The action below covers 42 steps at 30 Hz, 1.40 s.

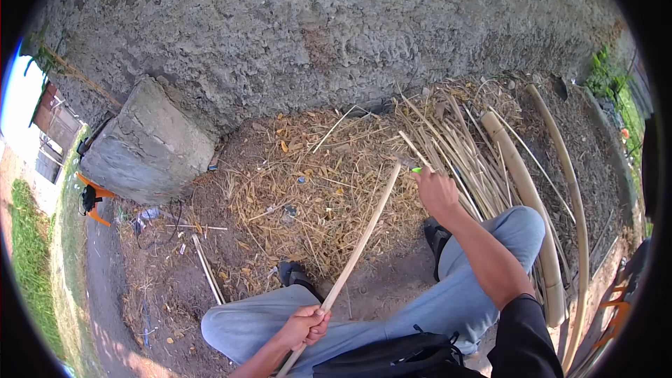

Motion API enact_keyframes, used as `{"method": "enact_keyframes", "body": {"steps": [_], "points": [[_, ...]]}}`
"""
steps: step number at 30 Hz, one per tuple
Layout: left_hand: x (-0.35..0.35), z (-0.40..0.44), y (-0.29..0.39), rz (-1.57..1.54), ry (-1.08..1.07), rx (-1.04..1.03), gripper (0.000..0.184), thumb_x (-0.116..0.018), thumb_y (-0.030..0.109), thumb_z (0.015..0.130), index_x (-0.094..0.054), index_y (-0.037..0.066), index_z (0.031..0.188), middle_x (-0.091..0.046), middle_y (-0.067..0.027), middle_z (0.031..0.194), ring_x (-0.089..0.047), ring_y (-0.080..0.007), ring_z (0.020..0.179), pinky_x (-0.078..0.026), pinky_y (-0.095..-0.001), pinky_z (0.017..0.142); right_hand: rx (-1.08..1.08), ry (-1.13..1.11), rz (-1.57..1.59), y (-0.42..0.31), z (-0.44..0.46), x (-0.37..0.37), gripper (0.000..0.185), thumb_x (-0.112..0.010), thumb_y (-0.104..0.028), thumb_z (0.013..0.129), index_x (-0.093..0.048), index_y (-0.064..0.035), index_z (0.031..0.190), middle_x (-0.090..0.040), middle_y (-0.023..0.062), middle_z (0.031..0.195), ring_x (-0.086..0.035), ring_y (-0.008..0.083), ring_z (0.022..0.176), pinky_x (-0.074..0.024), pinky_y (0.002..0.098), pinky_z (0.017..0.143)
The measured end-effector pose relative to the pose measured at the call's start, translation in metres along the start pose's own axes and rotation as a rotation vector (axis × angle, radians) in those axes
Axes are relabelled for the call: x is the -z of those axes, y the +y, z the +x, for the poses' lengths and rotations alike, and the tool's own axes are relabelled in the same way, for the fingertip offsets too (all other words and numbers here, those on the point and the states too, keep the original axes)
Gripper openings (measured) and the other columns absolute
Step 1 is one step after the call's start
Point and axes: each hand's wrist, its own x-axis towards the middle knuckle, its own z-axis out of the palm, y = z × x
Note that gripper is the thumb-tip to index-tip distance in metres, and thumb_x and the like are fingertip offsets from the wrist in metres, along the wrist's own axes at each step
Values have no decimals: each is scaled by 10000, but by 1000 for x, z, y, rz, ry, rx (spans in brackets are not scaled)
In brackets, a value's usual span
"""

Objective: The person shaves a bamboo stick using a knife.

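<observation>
My left hand (306, 325) is closed around the lower part of a long pale bamboo strip (364, 238), which slants up and to the right between my knees. Near the strip's upper end, my right hand (435, 190) is closed on a tool with a bright green handle (417, 169). The rest of the tool is too small to make out, and I cannot tell whether it touches the strip. Just right of my right hand lies a pile of thin bamboo strips (465, 157).
A rough grey wall (315, 35) runs across the back. At left stands a concrete block (150, 143). Dry shavings (308, 175) cover the ground ahead. Thick bamboo poles (521, 175) lie to the right, beside a long curved pole (568, 175).
</observation>
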Motion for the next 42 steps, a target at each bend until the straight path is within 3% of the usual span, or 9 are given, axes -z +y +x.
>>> {"method": "enact_keyframes", "body": {"steps": [6,10,13,16,18,23,28,35,42], "points": [[12,8,-4,-102,-23,-34,189,-400,228,1072,-479,75,996,-326,38,618,-248,-57,475,-182,-243,399,375,-95,63,-77,-48,26,402,-467,-402,1052,-527,-60,851,-659,116,628,-660,282,494,-503,389,424],[12,7,-10,-78,-37,-46,192,-398,229,1074,-480,73,1000,-334,38,618,-253,-57,475,-187,-240,399,-98,-92,54,-15,-2,-7,396,-457,-386,1055,-564,-52,870,-690,145,692,-690,315,568,-527,426,471],[9,8,-4,-21,-30,4,207,-397,243,1079,-478,70,999,-345,37,628,-258,-52,479,-193,-234,400,-122,-9,-64,4,-3,-6,383,-471,-375,1049,-597,-44,904,-697,165,709,-705,330,623,-543,449,519],[8,11,4,-70,-106,-96,222,-412,263,1081,-489,64,1017,-360,31,640,-252,-43,483,-196,-228,405,-227,22,54,-20,-6,10,390,-476,-366,1043,-607,-18,928,-688,181,696,-705,359,659,-549,485,562],[3,17,10,-8,48,-176,212,-405,252,1092,-506,68,1064,-395,29,676,-264,-33,503,-214,-221,426,-282,51,130,-37,-14,15,363,-490,-333,1037,-597,-7,916,-664,178,647,-685,392,640,-537,514,563],[-10,35,15,-20,147,-336,281,-417,281,1094,-523,26,1147,-428,-2,700,-295,-45,507,-302,-219,445,82,-98,548,-99,-72,41,325,-503,-320,1031,-562,-23,915,-643,199,652,-623,392,498,-502,494,457],[-23,44,23,159,271,-406,259,-404,239,1099,-522,15,1156,-480,-25,695,-385,-60,489,-342,-226,429,480,-122,475,-147,-127,39,325,-554,-347,1005,-552,-37,909,-627,155,635,-633,328,472,-493,451,409],[-32,49,26,131,290,-398,210,-408,214,1097,-497,58,990,-483,-14,725,-349,-38,498,-292,-205,433,398,-136,598,-143,-124,33,240,-650,-304,942,-622,-69,904,-681,121,738,-659,322,542,-499,448,435],[-34,54,22,134,325,-447,234,-423,246,1096,-510,69,970,-473,0,741,-361,-35,528,-311,-197,453,358,-144,673,-142,-117,35,249,-649,-292,944,-615,-54,881,-670,127,727,-641,339,529,-491,452,436]]}}
